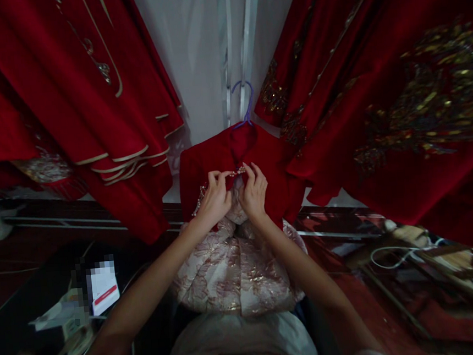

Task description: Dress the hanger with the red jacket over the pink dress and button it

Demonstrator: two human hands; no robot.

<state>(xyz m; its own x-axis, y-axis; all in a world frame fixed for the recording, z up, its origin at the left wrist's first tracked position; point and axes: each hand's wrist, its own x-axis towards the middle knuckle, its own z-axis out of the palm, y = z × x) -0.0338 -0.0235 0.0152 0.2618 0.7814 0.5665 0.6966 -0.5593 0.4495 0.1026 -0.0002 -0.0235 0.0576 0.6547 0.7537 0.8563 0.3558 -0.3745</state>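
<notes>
A red garment hangs in front of me on a purple hanger. My left hand pinches one end of a short string of small shiny beads at the garment's front. The fingers of my right hand are closed at the other end, just below the garment's neck. Silvery beadwork dangles beside my left hand. Pale brocade fabric with pink and gold patterns lies bunched on my lap beneath my forearms. What lies under my fingertips is mostly hidden.
Red garments with pale piping hang at the left, and red garments with gold sequins at the right. A lit phone and white cables lie on a dark surface at the lower left. A wooden frame stands at the lower right.
</notes>
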